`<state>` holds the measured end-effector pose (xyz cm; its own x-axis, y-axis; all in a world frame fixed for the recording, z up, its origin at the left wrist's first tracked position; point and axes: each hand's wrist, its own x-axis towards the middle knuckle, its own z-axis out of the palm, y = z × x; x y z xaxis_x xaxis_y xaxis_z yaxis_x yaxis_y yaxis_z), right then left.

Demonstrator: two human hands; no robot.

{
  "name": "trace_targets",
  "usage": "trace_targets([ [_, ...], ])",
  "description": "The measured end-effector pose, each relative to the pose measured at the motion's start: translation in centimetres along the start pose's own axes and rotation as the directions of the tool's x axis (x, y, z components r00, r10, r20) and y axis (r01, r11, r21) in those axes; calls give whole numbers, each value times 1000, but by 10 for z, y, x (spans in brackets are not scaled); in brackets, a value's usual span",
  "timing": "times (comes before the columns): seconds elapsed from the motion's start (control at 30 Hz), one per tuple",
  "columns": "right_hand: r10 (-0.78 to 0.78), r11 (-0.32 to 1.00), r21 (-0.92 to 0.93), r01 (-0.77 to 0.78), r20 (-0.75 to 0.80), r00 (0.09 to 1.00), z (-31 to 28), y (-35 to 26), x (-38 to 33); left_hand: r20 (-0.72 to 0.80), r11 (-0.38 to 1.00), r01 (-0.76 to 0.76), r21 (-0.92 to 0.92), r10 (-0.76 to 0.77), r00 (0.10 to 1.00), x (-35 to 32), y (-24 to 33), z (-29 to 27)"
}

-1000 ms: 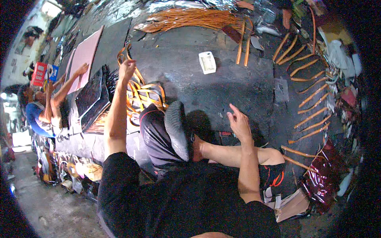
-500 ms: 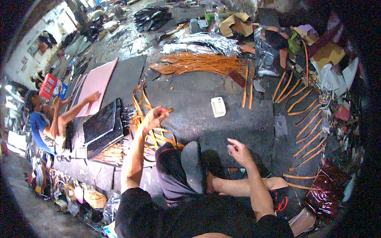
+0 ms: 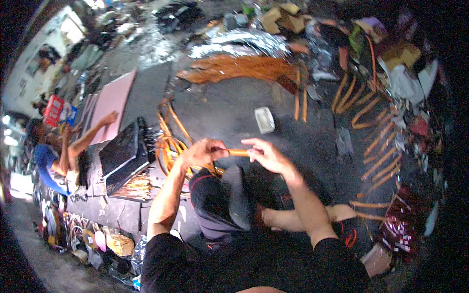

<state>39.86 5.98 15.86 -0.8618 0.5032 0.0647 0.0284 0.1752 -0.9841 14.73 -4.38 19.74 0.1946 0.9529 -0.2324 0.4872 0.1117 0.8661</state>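
My left hand (image 3: 204, 152) is closed on one end of a narrow orange-brown strip (image 3: 238, 153), which looks like a leather strap. The strip stretches level to my right hand (image 3: 267, 155), whose thumb and fingertips pinch its other end. Loose loops of similar orange strips (image 3: 168, 150) lie to the left, partly behind my left forearm. Just beyond my hands, a small white rectangular dish (image 3: 264, 120) rests on the dark mat.
A thick bundle of orange-brown strips (image 3: 234, 68) lies at the far side. Separate strips (image 3: 378, 141) form a row along the right. To the left, a person in a blue shirt (image 3: 49, 163) reaches over a pink sheet (image 3: 116, 102), near black sheets (image 3: 124, 158).
My right hand has moved up and left to take the strip's end. My left hand has shifted slightly right and down, and the strip is now stretched between both hands.
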Motion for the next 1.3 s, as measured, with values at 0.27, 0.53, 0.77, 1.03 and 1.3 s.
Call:
trace_targets([
  [0.27, 306, 913, -192, -359, -257, 916, -139, 57, -77, 215, 966, 202, -162, -165, 963, 106, -44, 55],
  [0.53, -91, 440, -759, -479, -569, 818, -161, 114, -41, 66, 991, 100, 92, -106, 992, 193, -88, 125],
  [0.77, -95, 440, -854, -277, -351, 931, -85, 107, 43, 34, 993, 82, 84, -85, 996, 190, -98, 121],
  [1.03, -87, 434, -878, -204, -266, 960, -80, 107, 50, -123, 961, -249, 117, 263, 957, 194, -119, 121],
  [1.3, -21, 914, -279, -294, -757, 653, -123, 115, -54, -96, 958, -243, 156, 259, 961, 187, -85, 123],
])
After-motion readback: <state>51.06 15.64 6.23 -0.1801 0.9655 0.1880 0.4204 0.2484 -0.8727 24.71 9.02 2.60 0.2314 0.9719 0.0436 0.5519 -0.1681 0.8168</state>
